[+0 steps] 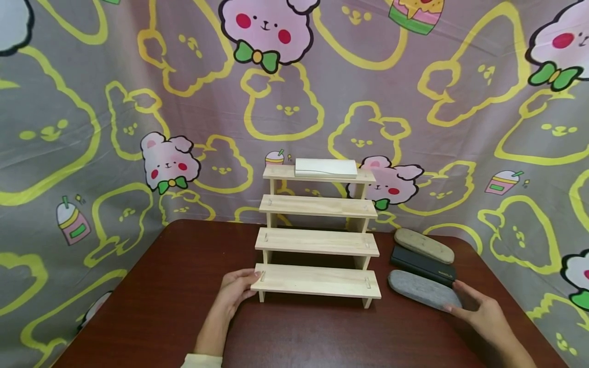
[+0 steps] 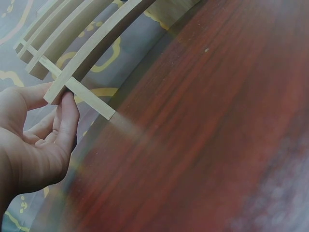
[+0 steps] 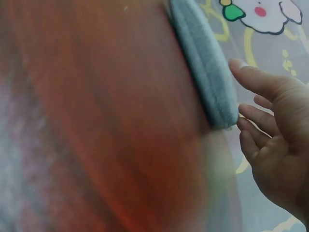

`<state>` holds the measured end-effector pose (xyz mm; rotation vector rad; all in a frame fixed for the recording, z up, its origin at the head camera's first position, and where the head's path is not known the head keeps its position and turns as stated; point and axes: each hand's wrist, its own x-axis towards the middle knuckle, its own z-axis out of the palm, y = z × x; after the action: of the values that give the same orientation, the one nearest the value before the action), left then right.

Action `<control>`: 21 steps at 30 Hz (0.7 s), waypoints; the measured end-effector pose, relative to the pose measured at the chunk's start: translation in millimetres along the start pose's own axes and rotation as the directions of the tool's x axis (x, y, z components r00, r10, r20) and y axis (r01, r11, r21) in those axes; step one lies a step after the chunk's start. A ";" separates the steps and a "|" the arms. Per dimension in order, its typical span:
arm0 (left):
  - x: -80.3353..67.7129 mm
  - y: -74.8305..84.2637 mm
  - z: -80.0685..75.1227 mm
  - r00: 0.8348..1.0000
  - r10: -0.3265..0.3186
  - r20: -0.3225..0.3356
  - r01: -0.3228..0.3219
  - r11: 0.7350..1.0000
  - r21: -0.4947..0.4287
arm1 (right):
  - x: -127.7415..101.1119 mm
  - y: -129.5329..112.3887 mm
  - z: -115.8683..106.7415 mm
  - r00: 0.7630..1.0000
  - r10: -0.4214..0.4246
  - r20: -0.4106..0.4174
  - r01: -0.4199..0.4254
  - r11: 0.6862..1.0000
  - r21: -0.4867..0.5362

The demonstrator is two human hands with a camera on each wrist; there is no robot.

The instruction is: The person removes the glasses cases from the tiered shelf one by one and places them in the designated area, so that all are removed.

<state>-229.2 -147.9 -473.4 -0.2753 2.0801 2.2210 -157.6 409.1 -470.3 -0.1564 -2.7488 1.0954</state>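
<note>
A pale wooden four-step display rack (image 1: 317,279) stands on the table. My left hand (image 1: 236,289) pinches the left end of its lowest board, thumb on one face and fingers underneath, as the left wrist view shows. At the rack's right lies a grey fabric glasses case (image 1: 421,290). Around its right end is my right hand (image 1: 483,312), thumb and fingers spread and slightly bent. In the right wrist view the fingertips (image 3: 244,112) are close beside the grey case's end; firm contact cannot be made out.
Behind the grey case lie a black case (image 1: 423,263) with small lettering and an olive-beige case (image 1: 423,245). A white case (image 1: 325,167) with a curved flap line rests on the top step. Patterned cloth (image 1: 285,97) hangs around the dark red wooden table (image 1: 184,266).
</note>
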 end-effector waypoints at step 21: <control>0.7 0.0 0.9 1.000 -0.001 -0.010 0.001 1.000 -0.007 | -4.9 -71.5 -8.1 0.969 -0.230 -0.093 0.247 0.929 0.277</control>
<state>-230.0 -147.0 -473.5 -0.2884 2.0777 2.2315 -153.4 362.0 -415.8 0.1781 -2.4407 1.3737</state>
